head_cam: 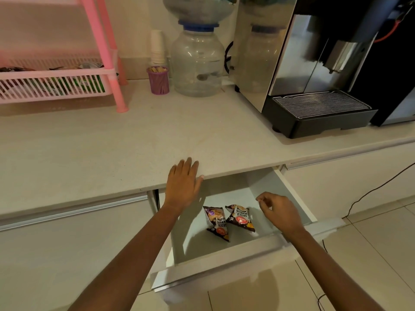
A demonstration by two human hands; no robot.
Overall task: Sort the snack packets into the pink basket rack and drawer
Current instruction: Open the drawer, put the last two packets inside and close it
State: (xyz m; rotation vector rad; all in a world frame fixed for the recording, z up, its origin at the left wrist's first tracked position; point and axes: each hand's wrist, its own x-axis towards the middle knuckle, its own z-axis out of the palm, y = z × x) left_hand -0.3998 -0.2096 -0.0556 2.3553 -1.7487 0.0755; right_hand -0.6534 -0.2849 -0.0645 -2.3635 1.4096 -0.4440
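Fingers (188,167) of the left hand (183,187) lie flat and spread on the near edge of the counter (112,153), holding nothing. Far to the left, the pink basket rack (56,84) already carries several packets in its lower basket. Below the counter edge, the drawer (224,250) stands pulled out, with two peanut packets (229,219) lying side by side on its floor. Right of them, the right hand (279,212) hovers over the drawer, fingers loosely curled and empty. No loose packets show on the counter, so the sorting looks nearly finished; closing the drawer seems to be what remains.
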